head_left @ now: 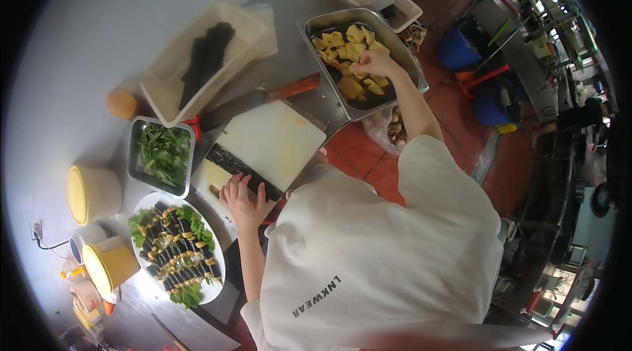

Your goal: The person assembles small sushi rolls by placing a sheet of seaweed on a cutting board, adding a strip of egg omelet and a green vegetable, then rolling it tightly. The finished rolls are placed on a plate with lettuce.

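Observation:
A dark strip of what looks like nori (236,165) lies along the near left side of the white cutting board (276,144). On the near end of that strip rests my left hand (241,201), its fingers spread and flat. My right hand (374,63) reaches over the deep steel pan (359,113) of thin, yellow, folded pieces (352,88). Its fingers are pinched together among those pieces; whatever lies between the fingertips is hidden. A large knife with a red handle (294,88) lies beyond the board.
Left of the board stand a tub of green leaves (163,157) and an oval plate (220,265) of dark tied rolls with lettuce. A cream basket (158,91) holds dark sheets. Yellow-lidded buckets (95,194) line the wall. Blue bins (457,48) stand on the red floor.

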### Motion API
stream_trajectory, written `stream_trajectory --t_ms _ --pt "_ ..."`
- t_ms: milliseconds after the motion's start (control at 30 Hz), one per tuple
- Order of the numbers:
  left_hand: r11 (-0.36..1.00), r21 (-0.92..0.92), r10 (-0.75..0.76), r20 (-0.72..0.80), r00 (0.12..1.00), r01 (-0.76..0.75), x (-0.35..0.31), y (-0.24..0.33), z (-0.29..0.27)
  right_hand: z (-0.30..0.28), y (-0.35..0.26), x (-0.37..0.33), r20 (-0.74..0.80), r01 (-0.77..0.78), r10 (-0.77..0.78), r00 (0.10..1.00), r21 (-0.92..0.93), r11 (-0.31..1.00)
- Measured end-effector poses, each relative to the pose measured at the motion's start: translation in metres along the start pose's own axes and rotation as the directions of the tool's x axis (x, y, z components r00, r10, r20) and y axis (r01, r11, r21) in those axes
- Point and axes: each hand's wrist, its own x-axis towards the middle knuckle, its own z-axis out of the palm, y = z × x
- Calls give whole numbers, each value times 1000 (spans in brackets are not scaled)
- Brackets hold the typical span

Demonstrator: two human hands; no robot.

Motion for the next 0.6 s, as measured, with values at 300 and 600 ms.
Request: stream_trajectory --t_ms 300,600 --pt "1000 8 0 9 1000 0 -1 2 -2 13 -59 -39 179 132 -71 981 -359 924" --pt "999 -20 -45 47 998 46 3 4 -12 20 -149 -71 -80 243 -234 969 483 841"
